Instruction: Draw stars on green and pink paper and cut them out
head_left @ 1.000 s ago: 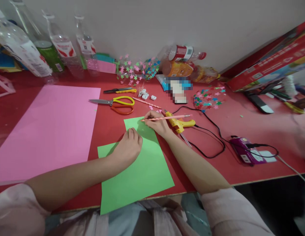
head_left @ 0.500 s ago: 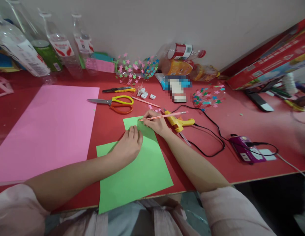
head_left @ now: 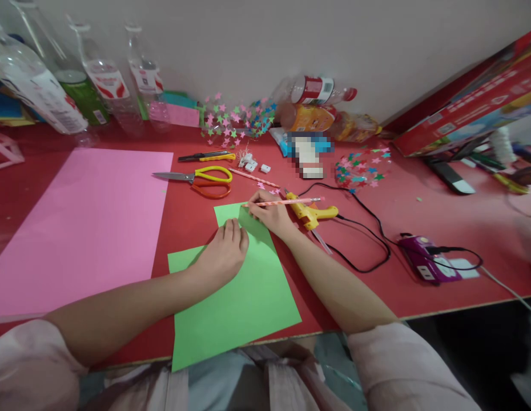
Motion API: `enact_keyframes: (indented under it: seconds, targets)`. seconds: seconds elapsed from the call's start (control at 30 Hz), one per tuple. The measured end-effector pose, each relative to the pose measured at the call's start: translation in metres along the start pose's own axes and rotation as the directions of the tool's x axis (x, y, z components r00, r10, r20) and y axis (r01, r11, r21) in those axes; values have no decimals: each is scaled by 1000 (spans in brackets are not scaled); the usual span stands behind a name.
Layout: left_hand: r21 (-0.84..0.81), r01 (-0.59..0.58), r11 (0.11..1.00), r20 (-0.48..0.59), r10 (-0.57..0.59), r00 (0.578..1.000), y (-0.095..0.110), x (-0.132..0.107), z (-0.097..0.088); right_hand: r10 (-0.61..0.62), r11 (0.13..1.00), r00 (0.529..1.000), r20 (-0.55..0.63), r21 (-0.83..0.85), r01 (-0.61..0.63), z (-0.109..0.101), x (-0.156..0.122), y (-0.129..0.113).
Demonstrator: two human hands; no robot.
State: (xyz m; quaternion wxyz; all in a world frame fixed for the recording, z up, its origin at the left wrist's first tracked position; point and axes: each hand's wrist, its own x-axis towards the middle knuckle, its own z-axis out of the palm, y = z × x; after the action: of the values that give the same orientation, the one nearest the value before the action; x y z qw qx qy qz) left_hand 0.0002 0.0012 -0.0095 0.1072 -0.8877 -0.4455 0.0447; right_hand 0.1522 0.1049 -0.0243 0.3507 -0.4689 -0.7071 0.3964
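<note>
A green sheet of paper [head_left: 240, 297] lies on the red table [head_left: 419, 217] and hangs over its near edge. My left hand [head_left: 222, 254] rests on the sheet with its fingers curled down, pressing it flat. My right hand [head_left: 269, 214] is closed on a pink pencil [head_left: 291, 201], whose tip touches the sheet's far corner. A yellow glue gun [head_left: 312, 212] lies just right of that hand.
A large pink sheet [head_left: 81, 222] covers the table's left. Scissors [head_left: 205, 180], a utility knife [head_left: 208, 156] and a second pencil [head_left: 254, 178] lie beyond the green sheet. Plastic bottles [head_left: 98, 80] line the wall. A black cord [head_left: 368, 234] runs to a purple power strip [head_left: 428, 265].
My right hand has slid the pencil slightly along the sheet's far corner, and the pencil now lies flatter. My left hand has stayed put.
</note>
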Motion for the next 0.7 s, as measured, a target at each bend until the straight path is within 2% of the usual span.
enact_keyframes:
  seconds: [0.23, 0.4, 0.7]
  targets:
    - [-37, 7, 999, -3, -7, 1000, 0, 0, -1, 12, 999, 999, -45, -30, -14, 0, 0, -1]
    - [-54, 9, 999, -14, -9, 1000, 1, 0, 1, 17, 1000, 999, -34, -23, -17, 0, 0, -3]
    - [-52, 3, 999, -21, -4, 1000, 0, 0, 3, -58, 997, 996, -66, -45, 56, 1, 1, 1]
